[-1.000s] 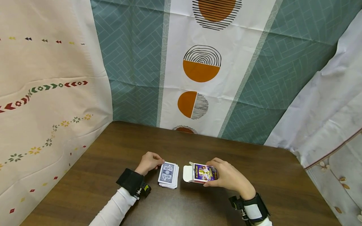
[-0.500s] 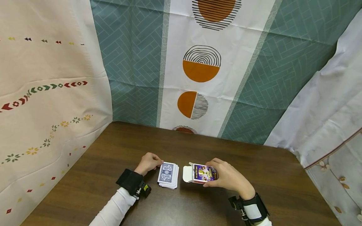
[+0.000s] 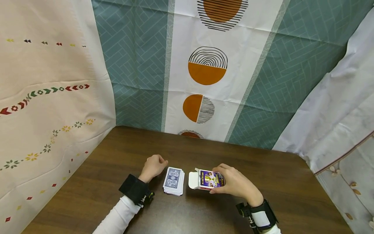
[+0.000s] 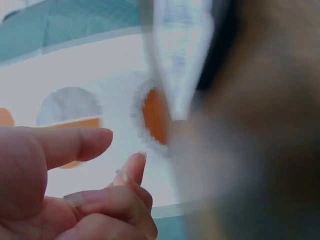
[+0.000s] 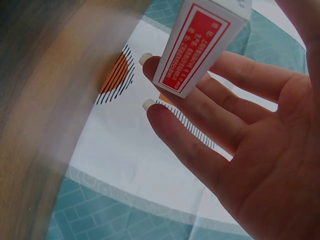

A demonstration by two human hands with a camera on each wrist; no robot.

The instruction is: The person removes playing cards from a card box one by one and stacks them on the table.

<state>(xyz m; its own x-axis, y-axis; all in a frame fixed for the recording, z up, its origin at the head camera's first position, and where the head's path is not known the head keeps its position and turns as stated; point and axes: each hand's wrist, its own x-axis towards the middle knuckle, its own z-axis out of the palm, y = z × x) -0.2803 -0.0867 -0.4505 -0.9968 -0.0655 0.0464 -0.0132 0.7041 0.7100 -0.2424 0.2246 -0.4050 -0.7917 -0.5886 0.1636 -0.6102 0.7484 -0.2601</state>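
Note:
A squared-up deck of playing cards (image 3: 173,178), blue-patterned backs up, lies on the table; its lower cards fan slightly to the right. Just off its upper left corner is my left hand (image 3: 152,167), fingers loosely curled and holding nothing. In the left wrist view the thumb (image 4: 85,142) is apart from the fingertips, and the cards (image 4: 181,55) are blurred. To the right, my right hand (image 3: 236,183) grips a purple-fronted card box (image 3: 211,179) between thumb and fingers. The box's white end flap (image 3: 193,180) stands open toward the deck. A red-printed side (image 5: 195,50) faces the right wrist camera.
The brown wooden table (image 3: 131,143) runs back to a hanging patterned cloth (image 3: 140,81). A cream cloth (image 3: 58,107) borders it on the left and a white one (image 3: 330,126) on the right. Both wrists wear black camera straps.
My left hand has drawn up and slightly left, its fingertips leaving the deck's upper left corner. My right hand and the card box have stayed put.

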